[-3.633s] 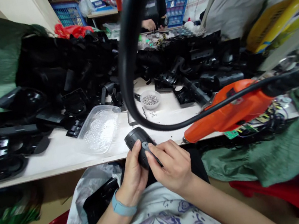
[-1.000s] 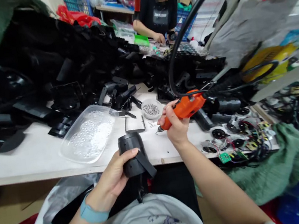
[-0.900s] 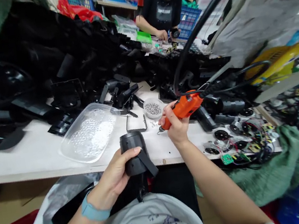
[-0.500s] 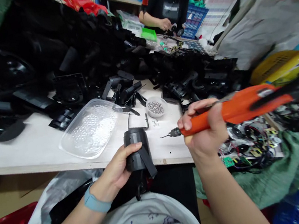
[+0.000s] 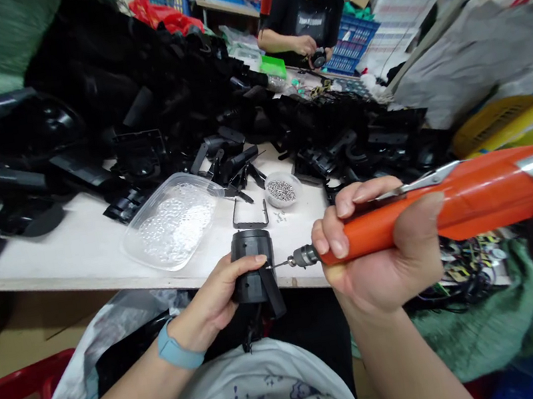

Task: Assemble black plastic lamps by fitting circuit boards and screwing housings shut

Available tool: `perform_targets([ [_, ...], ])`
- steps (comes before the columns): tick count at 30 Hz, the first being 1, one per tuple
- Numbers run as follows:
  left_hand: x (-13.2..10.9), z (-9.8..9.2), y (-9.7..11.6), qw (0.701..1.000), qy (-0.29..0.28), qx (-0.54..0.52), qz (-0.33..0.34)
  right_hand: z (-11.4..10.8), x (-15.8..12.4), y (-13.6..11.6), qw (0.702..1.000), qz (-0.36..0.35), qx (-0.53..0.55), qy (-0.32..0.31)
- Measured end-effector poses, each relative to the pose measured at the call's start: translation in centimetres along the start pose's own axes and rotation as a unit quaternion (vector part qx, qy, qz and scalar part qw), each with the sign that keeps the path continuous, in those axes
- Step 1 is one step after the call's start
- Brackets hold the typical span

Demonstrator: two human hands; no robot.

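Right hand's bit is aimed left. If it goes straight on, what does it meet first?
The black cylindrical housing in the left hand, which the orange rotary tool's bit almost touches, though depth is unclear.

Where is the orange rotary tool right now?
In the head view, the orange rotary tool is in the right hand, its bit pointing at the black cylindrical housing in the left hand.
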State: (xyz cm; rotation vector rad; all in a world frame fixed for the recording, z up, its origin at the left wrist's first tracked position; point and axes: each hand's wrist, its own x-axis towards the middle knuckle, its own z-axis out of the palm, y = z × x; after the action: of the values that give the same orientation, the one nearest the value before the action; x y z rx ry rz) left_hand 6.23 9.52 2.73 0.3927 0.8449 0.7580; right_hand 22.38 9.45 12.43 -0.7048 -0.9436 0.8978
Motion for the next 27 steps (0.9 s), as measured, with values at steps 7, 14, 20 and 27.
perform_targets([
  [7,-0.1,0.0,-0.1,1.000,0.003,0.016,-0.002,0.1,-0.2,0.7,1.000,-0.003,-0.004,-0.010],
  [14,0.0,0.4,-0.1,1.000,-0.007,0.019,0.017,0.4,-0.4,1.1,1.000,0.000,-0.006,-0.021],
  [20,-0.1,-0.9,-0.1,1.000,-0.001,0.023,0.018,-0.3,-0.1,0.9,0.999,-0.024,-0.040,-0.004],
  [27,-2.8,-1.6,0.7,0.963,-0.145,0.204,0.102,-2.1,0.9,2.5,0.998,-0.018,-0.059,0.020],
])
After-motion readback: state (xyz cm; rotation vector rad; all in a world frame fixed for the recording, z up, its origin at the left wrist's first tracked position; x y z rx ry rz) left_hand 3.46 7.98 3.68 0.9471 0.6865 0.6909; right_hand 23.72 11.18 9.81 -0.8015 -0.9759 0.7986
